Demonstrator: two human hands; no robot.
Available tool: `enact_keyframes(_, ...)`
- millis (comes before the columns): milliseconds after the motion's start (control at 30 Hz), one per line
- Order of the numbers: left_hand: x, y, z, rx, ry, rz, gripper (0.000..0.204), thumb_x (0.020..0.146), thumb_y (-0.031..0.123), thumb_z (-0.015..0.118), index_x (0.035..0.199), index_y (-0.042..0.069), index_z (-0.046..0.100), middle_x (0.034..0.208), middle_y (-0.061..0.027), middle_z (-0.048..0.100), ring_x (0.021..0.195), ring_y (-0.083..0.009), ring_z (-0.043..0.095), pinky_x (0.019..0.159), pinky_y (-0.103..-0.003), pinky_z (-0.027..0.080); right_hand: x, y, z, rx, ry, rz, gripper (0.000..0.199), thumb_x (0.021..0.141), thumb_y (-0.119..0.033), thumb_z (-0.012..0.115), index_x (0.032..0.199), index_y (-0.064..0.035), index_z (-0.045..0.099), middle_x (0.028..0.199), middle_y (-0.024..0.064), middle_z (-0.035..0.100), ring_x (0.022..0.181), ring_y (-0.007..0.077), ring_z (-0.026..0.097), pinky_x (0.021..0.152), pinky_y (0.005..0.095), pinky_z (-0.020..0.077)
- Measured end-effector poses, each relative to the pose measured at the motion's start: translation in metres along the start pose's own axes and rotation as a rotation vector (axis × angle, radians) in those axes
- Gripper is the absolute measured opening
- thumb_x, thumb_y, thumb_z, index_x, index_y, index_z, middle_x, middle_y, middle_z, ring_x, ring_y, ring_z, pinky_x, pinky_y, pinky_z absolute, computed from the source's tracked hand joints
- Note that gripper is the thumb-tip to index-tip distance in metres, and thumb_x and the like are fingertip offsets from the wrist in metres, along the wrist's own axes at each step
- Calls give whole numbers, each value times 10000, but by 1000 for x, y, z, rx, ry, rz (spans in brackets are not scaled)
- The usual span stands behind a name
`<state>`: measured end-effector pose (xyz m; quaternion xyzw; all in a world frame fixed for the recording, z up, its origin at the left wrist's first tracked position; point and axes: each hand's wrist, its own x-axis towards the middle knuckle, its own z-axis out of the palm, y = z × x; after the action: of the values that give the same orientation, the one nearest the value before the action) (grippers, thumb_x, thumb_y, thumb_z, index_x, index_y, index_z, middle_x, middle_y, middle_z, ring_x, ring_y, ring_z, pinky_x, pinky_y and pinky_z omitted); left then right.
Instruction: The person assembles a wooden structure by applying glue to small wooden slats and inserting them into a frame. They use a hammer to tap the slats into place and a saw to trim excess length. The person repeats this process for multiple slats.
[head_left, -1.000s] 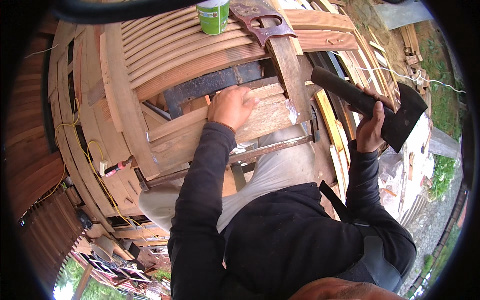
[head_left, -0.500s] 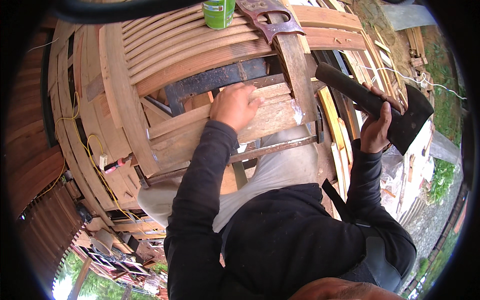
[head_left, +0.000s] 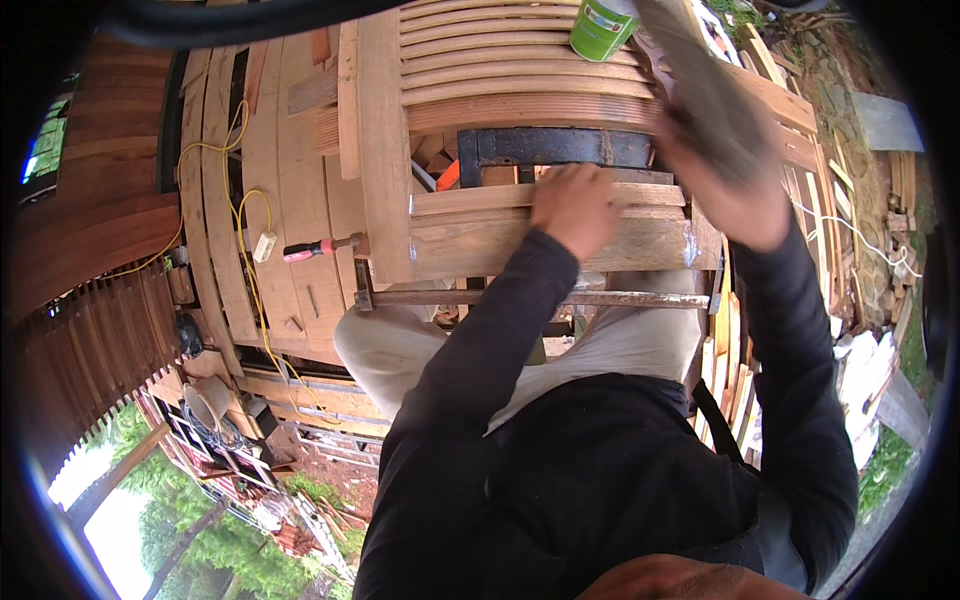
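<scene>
My left hand [head_left: 577, 215] lies across a pale wooden rail [head_left: 470, 245] of a frame held over my lap, its fingers curled over the rail's upper edge. A rusty bar clamp [head_left: 540, 298] spans the near side of the frame. My right hand [head_left: 745, 210], blurred by motion, grips a dark hatchet [head_left: 715, 105] with a thick round handle. The hatchet is raised over the frame's right end and smeared, so its outline is unclear. It hides much of a handsaw [head_left: 652, 68] lying on the slats behind.
A green can [head_left: 602, 30] stands on the slatted wood [head_left: 500, 72] at the back. Left of the frame lie a red-handled screwdriver [head_left: 308, 250] and a yellow cord [head_left: 240, 215] on planks [head_left: 300, 180]. Loose timber strips [head_left: 825, 200] and a white cord [head_left: 880, 255] lie to the right.
My right hand has swung the hatchet up and inward, from out at the right to over the frame's right end. My left hand stays on the rail while the whole view has shifted.
</scene>
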<state>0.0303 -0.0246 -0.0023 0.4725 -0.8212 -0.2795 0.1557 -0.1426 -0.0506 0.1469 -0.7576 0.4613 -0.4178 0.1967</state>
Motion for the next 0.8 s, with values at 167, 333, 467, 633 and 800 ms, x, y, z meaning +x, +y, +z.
enact_keyframes(167,-48,-70,-63,81,273,-127,244,941,140,647,1154,71,745,1111,-130,723,1036,-357,682,924,-473,531,77,34,107,-203,-282,35,580,786,-329,729,1211,59,656,958,277,732,917,416,738,846,487,585)
enact_keyframes(333,-62,-80,-68,128,339,-102,252,918,156,696,1144,54,743,1114,-139,719,1053,-371,675,943,-457,529,97,79,188,-401,-373,49,472,808,-282,753,1179,1,691,997,261,726,950,428,721,859,506,580)
enact_keyframes(467,-43,-64,-55,13,271,-52,283,906,195,717,1144,42,739,1144,-129,712,1070,-352,668,961,-450,518,102,88,207,-603,-431,49,460,861,-333,730,1243,-79,707,1179,189,695,1120,374,677,928,508,556)
enact_keyframes(633,-32,-62,-50,86,69,-5,335,888,267,753,1126,32,734,1193,-164,707,1098,-382,662,969,-461,521,79,100,230,-645,-185,14,451,813,-365,760,1221,-177,726,1160,46,666,1176,253,564,978,461,435)
enact_keyframes(800,-39,-75,-33,77,33,-89,373,827,342,764,1106,99,720,1174,-102,680,1148,-349,618,983,-485,474,12,33,193,-333,49,99,221,817,-220,646,989,-90,695,1019,79,596,1018,266,573,881,397,453)
